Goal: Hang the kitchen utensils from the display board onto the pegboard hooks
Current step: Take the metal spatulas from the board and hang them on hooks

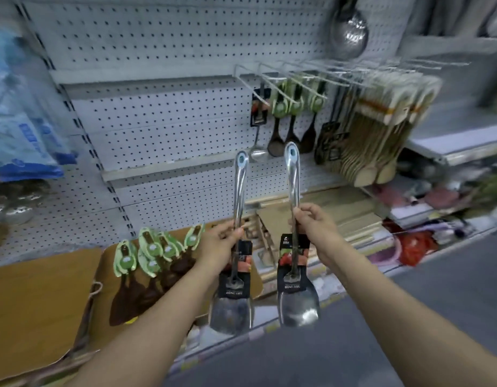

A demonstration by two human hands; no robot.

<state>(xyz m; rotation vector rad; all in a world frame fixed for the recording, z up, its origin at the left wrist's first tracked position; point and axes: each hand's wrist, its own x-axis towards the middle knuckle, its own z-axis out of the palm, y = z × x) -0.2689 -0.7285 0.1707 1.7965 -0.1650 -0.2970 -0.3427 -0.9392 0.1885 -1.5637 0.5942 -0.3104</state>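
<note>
My left hand point(222, 244) grips the handle of a steel spatula point(231, 311), held upright with its blade down and a dark label on the shaft. My right hand point(311, 227) pinches the handle of a second steel spatula point(297, 305), also blade down. Both handle tops have blue-ringed hanging holes and point up toward the white pegboard point(163, 113). Wire hooks point(272, 79) jut from the pegboard above and right of the handles. Several dark spoons with green card labels point(155, 255) lie on a wooden board point(40, 297) at lower left.
Dark spoons point(289, 107), a small ladle point(258, 152) and wooden spatulas point(387, 129) hang on the hooks. A steel skimmer point(349, 32) hangs higher up. Blue packets point(21, 129) hang at left. Shelves with mixed goods point(426, 202) stand at right; grey floor lies below.
</note>
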